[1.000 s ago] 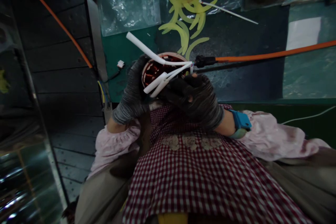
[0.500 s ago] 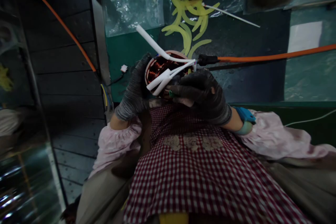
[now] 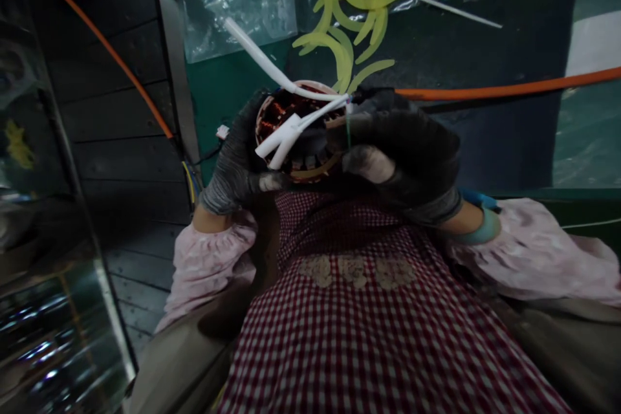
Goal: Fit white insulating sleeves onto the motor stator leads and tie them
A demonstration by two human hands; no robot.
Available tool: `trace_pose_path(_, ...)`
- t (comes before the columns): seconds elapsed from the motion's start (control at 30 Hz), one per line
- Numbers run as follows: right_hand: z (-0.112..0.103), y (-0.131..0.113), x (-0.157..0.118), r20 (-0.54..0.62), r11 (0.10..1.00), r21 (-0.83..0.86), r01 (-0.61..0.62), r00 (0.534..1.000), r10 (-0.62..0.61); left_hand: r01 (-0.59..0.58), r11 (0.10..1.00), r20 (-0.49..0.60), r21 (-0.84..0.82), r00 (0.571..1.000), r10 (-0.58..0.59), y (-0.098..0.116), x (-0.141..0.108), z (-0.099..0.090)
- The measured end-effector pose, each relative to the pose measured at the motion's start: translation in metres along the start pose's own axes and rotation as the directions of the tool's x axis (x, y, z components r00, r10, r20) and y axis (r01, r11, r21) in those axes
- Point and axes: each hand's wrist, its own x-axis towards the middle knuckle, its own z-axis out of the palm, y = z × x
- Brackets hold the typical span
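My hands hold a copper-wound motor stator (image 3: 291, 110) in front of my chest, its wound end facing up. My left hand (image 3: 237, 158), in a dark knit fingerless glove, grips its left side. My right hand (image 3: 402, 155), in a matching glove, covers its right side and lower rim, and a thin green strand (image 3: 348, 126) rises by those fingers. White sleeved leads (image 3: 281, 139) cross the windings, and one long white tube (image 3: 257, 55) sticks out to the upper left. An orange cable (image 3: 499, 89) runs right from the stator, its connector hidden behind my right hand.
Yellow-green curved strips (image 3: 339, 32) and a thin white rod (image 3: 436, 5) lie beyond the stator, beside a clear plastic bag (image 3: 233, 6) on a green surface. A dark ridged panel (image 3: 121, 129) stands at left. My checked apron (image 3: 339, 323) fills the bottom.
My right hand has moved up and right across the stator, now covering the cable's black connector. A thin green strand shows by its fingers. The view has shifted slightly.
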Motion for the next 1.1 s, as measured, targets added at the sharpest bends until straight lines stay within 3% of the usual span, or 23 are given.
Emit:
trace_pose_path(0.13, 0.002, -0.009, 0.008, 0.011, 0.999, 0.031, 0.016, 1.000, -0.016, 0.006, 1.000, 0.040, 0.000, 0.999, -0.006, -0.004, 0.001, -0.009)
trace_pose_path(0.33, 0.007, -0.001, 0.016, -0.055, 0.975, 0.092, 0.204, 0.978, -0.199, 0.103, 0.995, 0.018, -0.011, 0.995, -0.103, 0.000, 0.002, -0.012)
trace_pose_path(0.43, 0.013, -0.002, 0.017, 0.092, 0.979, -0.003, 0.206, 0.974, -0.205, 0.086, 0.996, 0.014, 0.034, 0.996, -0.086, 0.007, 0.005, -0.009)
trace_pose_path(0.53, 0.019, -0.009, 0.011, 0.264, 0.981, -0.140, 0.136, 0.960, -0.096, 0.039, 0.999, -0.008, -0.008, 0.999, -0.039, 0.014, 0.005, -0.002)
trace_pose_path(0.63, 0.023, -0.009, 0.000, 0.310, 0.951, -0.227, 0.208, 0.942, -0.131, 0.076, 0.997, -0.060, -0.015, 0.995, -0.077, 0.019, -0.002, 0.008)
trace_pose_path(0.77, 0.024, -0.001, -0.008, 0.261, 0.886, -0.269, 0.378, 0.914, -0.310, 0.106, 0.993, -0.110, 0.053, 0.989, -0.100, 0.021, -0.016, 0.016)
trace_pose_path(0.87, 0.025, 0.003, -0.009, 0.233, 0.851, -0.294, 0.435, 0.896, -0.377, 0.095, 0.992, -0.145, 0.079, 0.986, -0.083, 0.022, -0.023, 0.021)
trace_pose_path(1.03, 0.027, 0.005, -0.008, 0.014, 0.775, -0.341, 0.532, 0.827, -0.561, 0.091, 0.987, -0.186, 0.131, 0.980, -0.066, 0.030, -0.024, 0.028)
trace_pose_path(1.1, 0.028, 0.004, -0.008, -0.002, 0.776, -0.324, 0.541, 0.820, -0.572, 0.082, 0.987, -0.188, 0.139, 0.981, -0.055, 0.032, -0.023, 0.028)
